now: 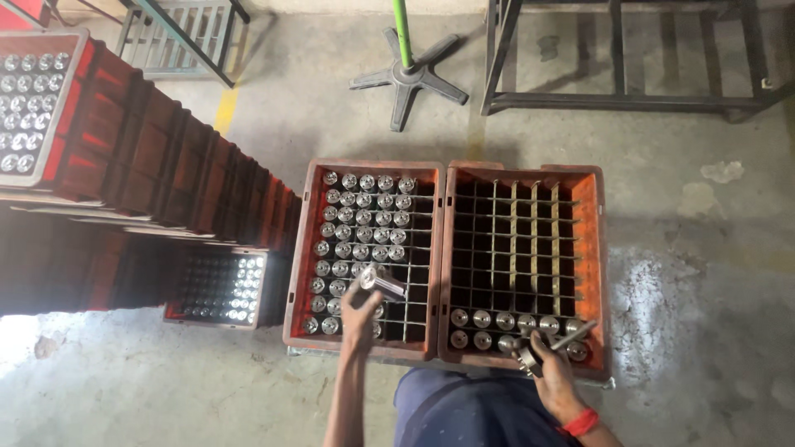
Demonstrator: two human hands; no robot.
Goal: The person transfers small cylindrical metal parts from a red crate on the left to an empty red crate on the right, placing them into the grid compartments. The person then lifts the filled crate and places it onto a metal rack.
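Around you on the concrete floor stand a black star-shaped base (408, 79) with a green pole (402, 31), a dark metal frame (629, 101) at upper right, and a grey rack (175, 37) at upper left. A tall stack of red crates (157, 157) rises at your left, its top crate (37, 99) filled with shiny metal parts. Low beside the stack sits another crate (222, 285), also packed with parts. Nothing lies between you and the two crates in front of you.

Those two orange crates touch side by side, each split into cells by a wire grid. The left crate (300, 248) is filled over most of its cells with upright metal cylinders, leaving its right columns bare. The right crate (595, 248) holds parts only in its two nearest rows, roughly ten to a dozen; the rest is bare.

Your left hand (358, 310) is closed on one cylinder (383, 282), tilted above the near part of the left crate. Your right hand (553, 368), a red band (581, 423) at its wrist, grips another metal part (530, 358) at the near edge of the right crate, and a thin rod (573, 334) sticks out just above it.
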